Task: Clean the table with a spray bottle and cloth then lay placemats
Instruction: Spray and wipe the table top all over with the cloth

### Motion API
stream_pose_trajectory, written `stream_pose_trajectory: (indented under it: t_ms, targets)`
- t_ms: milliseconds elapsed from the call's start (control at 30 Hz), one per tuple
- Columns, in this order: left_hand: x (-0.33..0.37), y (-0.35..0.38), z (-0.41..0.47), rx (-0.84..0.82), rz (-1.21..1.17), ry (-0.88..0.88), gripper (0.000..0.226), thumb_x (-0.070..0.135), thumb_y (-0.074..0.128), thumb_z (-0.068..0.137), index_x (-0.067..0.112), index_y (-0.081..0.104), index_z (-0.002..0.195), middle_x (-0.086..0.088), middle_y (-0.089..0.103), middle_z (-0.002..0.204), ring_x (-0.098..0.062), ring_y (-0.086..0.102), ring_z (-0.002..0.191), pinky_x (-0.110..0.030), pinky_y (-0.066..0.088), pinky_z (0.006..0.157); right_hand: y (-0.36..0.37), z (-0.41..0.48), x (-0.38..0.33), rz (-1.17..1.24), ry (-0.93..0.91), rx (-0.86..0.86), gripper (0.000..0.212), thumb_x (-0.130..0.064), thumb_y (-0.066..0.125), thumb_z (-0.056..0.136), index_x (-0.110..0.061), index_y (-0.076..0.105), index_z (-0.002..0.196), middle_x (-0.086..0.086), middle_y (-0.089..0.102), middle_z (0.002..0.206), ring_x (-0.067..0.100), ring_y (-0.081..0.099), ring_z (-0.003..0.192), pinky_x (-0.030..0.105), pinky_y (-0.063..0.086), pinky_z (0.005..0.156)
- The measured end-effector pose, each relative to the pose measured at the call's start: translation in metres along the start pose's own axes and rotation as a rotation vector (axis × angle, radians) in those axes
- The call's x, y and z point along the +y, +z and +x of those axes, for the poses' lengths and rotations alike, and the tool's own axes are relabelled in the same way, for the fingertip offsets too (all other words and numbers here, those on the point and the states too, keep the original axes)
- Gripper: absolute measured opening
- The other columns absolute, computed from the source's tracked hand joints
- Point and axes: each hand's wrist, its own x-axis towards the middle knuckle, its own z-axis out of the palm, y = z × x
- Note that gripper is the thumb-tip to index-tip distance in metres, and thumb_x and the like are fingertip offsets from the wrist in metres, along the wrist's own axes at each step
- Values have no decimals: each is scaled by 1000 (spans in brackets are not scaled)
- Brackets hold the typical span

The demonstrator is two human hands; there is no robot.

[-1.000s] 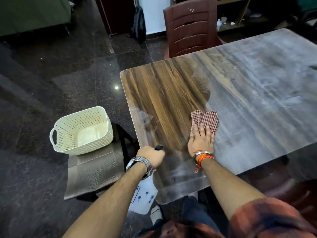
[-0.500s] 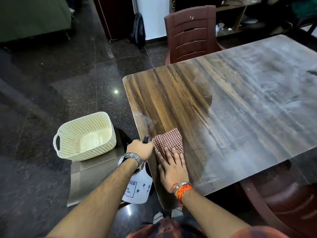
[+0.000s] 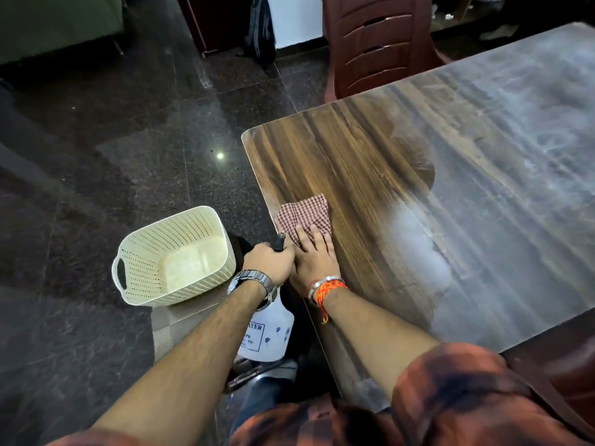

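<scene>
My right hand (image 3: pixel 314 257) lies flat with straight fingers on a red-and-white checked cloth (image 3: pixel 302 214), pressing it onto the wooden table (image 3: pixel 370 175) close to its left edge. My left hand (image 3: pixel 269 260) grips the black head of a white spray bottle (image 3: pixel 269 333), which hangs just off the table's left edge, beside my right hand. The table's left part looks dark and wiped; a whitish film covers the right part. Grey placemats (image 3: pixel 180 320) lie on a low seat under a cream basket.
A cream perforated basket (image 3: pixel 174 255) sits left of the table on the placemats. A brown plastic chair (image 3: pixel 380 43) stands at the far side, another brown chair (image 3: pixel 563 365) at the near right. Dark polished floor spreads to the left.
My right hand slid the cloth leftward across the table to its left edge, then a little forward along it. My left hand kept hold of the spray bottle beside the edge.
</scene>
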Motion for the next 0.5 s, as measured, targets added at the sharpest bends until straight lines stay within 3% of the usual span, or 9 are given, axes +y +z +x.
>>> stream_pose_trajectory:
  t_ms: [100, 200, 367, 500]
  targets:
    - [-7, -8, 23, 6, 24, 32, 53, 58, 51, 75, 12, 71, 94, -10, 73, 91, -32, 69, 84, -34, 56, 78, -2, 41, -14, -21, -7, -29, 62, -44, 17, 85, -35, 36, 143, 3, 32, 153, 32, 21, 142, 49, 8, 115]
    - [-14, -13, 42, 12, 59, 63, 52, 57, 51, 78, 11, 71, 92, -11, 73, 92, -33, 66, 89, -32, 50, 74, 3, 76, -23, -61, 31, -82, 56, -39, 34, 94, -39, 20, 148, 1, 17, 158, 29, 7, 145, 47, 1, 117]
    - [-17, -15, 51, -87, 134, 132, 42, 49, 55, 78, 12, 70, 92, -10, 72, 92, -30, 65, 82, -31, 47, 69, -1, 67, -22, -102, 43, -79, 61, -33, 40, 95, -40, 13, 149, 1, 12, 159, 29, 4, 145, 46, 0, 117]
    - [-16, -12, 39, -166, 171, 164, 41, 46, 56, 81, 10, 70, 94, -11, 72, 93, -32, 65, 87, -29, 46, 72, -1, 23, -18, -86, 93, -67, 60, -40, 39, 92, -39, 19, 148, 0, 14, 159, 28, 6, 145, 45, 1, 118]
